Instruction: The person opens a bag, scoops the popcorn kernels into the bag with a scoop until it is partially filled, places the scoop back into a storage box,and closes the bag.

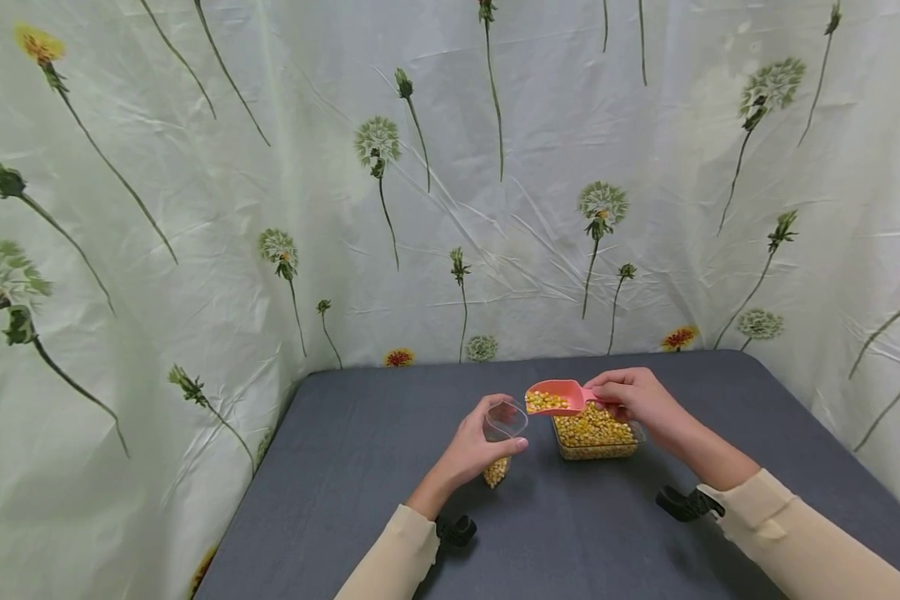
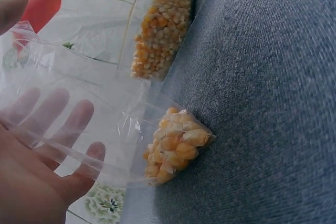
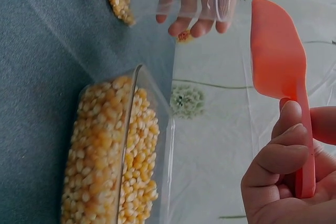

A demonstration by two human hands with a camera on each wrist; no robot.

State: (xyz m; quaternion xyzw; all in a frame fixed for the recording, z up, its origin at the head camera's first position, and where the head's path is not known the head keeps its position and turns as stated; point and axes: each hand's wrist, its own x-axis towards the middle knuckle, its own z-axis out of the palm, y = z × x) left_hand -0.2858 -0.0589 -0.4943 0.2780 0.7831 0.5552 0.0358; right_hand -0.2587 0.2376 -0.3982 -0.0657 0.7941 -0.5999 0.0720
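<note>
A person's two bare hands work over a dark grey desk (image 1: 360, 467), right of centre in the head view. The left hand (image 1: 471, 448) has its fingers and thumb curled round the upper part of a clear plastic bag (image 1: 506, 423), its mouth spread. Yellow corn kernels (image 2: 176, 145) fill the bag's bottom corner; whether that corner touches the desk cannot be told. The right hand (image 1: 637, 400) grips the handle of a pink-red scoop (image 1: 573, 392), held level and loaded with kernels, its front lip just beside the bag's mouth. Below the scoop, a clear rectangular container (image 3: 164, 161) heaped with kernels stands on the desk; a narrow strip of desk parts it from the bag.

The desk's straight far edge has rounded corners and crosses the frame just below mid-height; its left edge slants to the lower left. Bare desk stretches left of the bag and right of the container. Behind hangs a pale curtain (image 1: 420, 217) printed with dandelions.
</note>
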